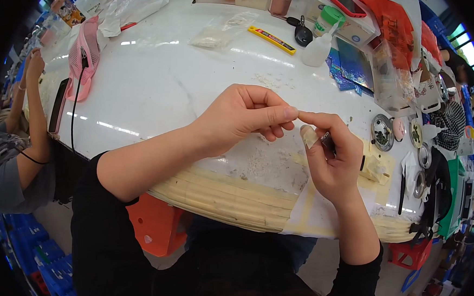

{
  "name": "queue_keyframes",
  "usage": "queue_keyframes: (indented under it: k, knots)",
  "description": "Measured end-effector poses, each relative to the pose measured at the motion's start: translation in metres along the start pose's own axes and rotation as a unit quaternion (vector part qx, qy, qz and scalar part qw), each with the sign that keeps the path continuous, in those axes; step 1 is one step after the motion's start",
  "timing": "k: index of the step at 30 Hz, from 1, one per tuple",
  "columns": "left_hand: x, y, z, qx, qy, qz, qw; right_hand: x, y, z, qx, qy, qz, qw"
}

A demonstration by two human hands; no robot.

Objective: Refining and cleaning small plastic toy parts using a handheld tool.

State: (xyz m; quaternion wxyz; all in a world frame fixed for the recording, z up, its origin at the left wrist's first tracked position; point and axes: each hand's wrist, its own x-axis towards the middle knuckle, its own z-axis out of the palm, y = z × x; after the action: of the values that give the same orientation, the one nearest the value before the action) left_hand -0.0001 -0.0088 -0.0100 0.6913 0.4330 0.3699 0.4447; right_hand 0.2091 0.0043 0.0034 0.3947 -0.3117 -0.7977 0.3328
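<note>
My left hand [246,115] is closed in a pinch above the white table [151,77], thumb pressed against its curled fingers. Whatever sits in that pinch is too small to make out. At its tip, the index finger of my right hand [337,152] meets the left thumb. The right thumb wears a wrap of pale tape [309,136], and its other fingers curl round a small dark metallic tool [328,141], mostly hidden in the palm. Below both hands, white dust and crumbs [262,160] lie on the tabletop.
Beige tape [223,195] covers the near table edge. Beyond my hands lie a yellow utility knife [271,40], a clear bag [211,38] and a white squeeze bottle [316,51]. Metal dishes [382,132] stand at right. A pink pouch [84,57] and another person's arm [35,114] are at left.
</note>
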Motion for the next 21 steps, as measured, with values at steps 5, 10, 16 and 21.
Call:
queue_keyframes:
  k: [5,10,16,21]
  knots:
    - [-0.0021,-0.0029,0.0035,0.089,0.05,0.098,0.99,0.0009,0.0027,0.0006,-0.022,-0.003,-0.004,1.0]
    - [-0.0026,-0.0062,0.004,0.175,0.074,0.171,0.967,0.001,0.0026,0.0041,-0.03,-0.004,-0.014,0.999]
    - [-0.004,-0.0033,0.0049,0.202,0.083,0.148,0.964,0.0009,0.001,0.0021,-0.042,-0.015,-0.004,0.999]
    - [-0.0029,-0.0058,0.0042,0.144,0.068,0.122,0.98,0.0013,0.0003,0.0017,-0.047,-0.021,0.003,0.999]
